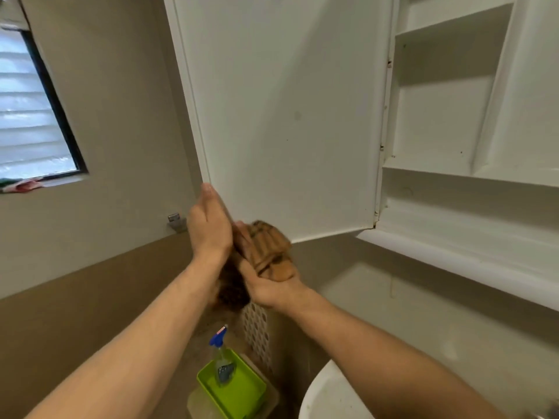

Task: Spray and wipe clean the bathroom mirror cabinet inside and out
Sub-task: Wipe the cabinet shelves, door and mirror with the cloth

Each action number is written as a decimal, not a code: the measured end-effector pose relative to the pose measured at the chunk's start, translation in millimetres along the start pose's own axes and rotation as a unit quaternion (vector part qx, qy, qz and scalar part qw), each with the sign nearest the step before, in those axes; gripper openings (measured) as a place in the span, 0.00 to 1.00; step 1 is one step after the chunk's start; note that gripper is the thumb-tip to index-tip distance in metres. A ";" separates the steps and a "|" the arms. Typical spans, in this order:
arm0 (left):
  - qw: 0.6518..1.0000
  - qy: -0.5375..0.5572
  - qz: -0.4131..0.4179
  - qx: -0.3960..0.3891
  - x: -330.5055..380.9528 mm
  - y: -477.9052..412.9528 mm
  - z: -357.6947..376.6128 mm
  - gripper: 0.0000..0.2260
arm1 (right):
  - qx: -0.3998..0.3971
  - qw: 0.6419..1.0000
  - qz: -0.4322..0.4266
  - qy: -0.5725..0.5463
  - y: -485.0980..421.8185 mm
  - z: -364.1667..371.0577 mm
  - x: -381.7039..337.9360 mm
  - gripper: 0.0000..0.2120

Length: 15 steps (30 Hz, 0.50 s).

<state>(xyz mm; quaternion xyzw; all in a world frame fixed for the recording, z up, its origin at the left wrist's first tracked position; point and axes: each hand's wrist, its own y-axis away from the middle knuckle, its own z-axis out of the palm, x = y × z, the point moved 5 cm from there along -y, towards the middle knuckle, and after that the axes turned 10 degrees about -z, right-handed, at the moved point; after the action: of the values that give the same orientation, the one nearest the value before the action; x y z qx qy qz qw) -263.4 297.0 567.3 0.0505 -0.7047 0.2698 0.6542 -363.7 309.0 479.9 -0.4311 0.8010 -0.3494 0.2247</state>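
**Item: mirror cabinet clean, in progress.**

- Cabinet door: one, swung open, white inner face to the camera. A few faint specks show on it; I judge the wipe of this face unfinished.
- Cabinet: one, shelves bare. Several compartments are in view, but the frame edge cuts off the full count. Dark spots sit along the hinge side, so the interior probably needs more work.
- Mirror face: turned away, its condition cannot be told.
- Cloth: one, brown, bunched, at the door's lower left corner and just touching the bottom edge.
- Right hand: its grip is closed round the cloth from below.
- Left hand: fingers straight, laid against the door's free edge, seemingly to steady it. Its grip holds nothing.
- Spray bottle: one, blue trigger, standing untouched in the tray well below the hands.
- Tray: one, lime green.
- Basin: one, white, partly in view at lower right.
- Window: one, at left.

**Stage, as judged:** wiping is under way on the inside of the door, and the outside probably remains.
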 end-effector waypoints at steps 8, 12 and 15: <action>0.999 0.040 0.003 0.007 -32.4 20.3 2.9 0.18 | 0.024 0.964 0.228 0.132 105.7 -112.3 104.4 0.33; 0.998 0.058 -0.031 -0.006 -38.1 28.1 1.5 0.17 | 0.144 0.895 0.368 0.206 92.8 -99.2 84.2 0.40; 0.998 0.021 -0.055 -0.025 -47.3 29.9 -4.8 0.22 | 0.195 0.908 0.348 0.129 72.3 -89.3 61.4 0.38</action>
<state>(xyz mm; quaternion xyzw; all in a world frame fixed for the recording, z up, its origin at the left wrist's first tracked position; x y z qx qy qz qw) -265.2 311.2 512.9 0.0671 -0.6937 0.2172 0.6835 -493.7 317.5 480.4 -0.0236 0.8380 -0.4510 0.3062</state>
